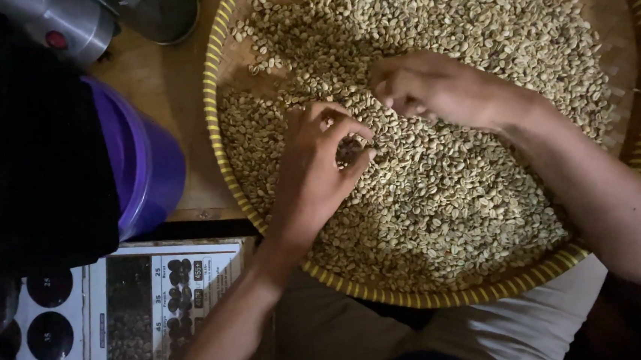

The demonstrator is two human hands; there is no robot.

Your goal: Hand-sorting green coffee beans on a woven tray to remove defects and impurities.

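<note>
A wide round woven tray with a yellow striped rim (214,67) holds a thick layer of pale green unroasted coffee beans (457,193). My left hand (318,169) rests on the beans at the tray's left middle, its fingers curled and pinching together over a few beans. My right hand (434,89) lies on the beans further up and to the right, fingers bent down into the pile. Whether either hand holds single beans is too small to tell. A bare patch of tray shows at the upper left.
A purple plastic container (142,158) stands left of the tray on a wooden surface. Metal vessels (69,25) sit at the top left. A printed chart with dark circles and bean pictures (142,313) lies at the lower left. Light cloth (497,333) shows beneath the tray.
</note>
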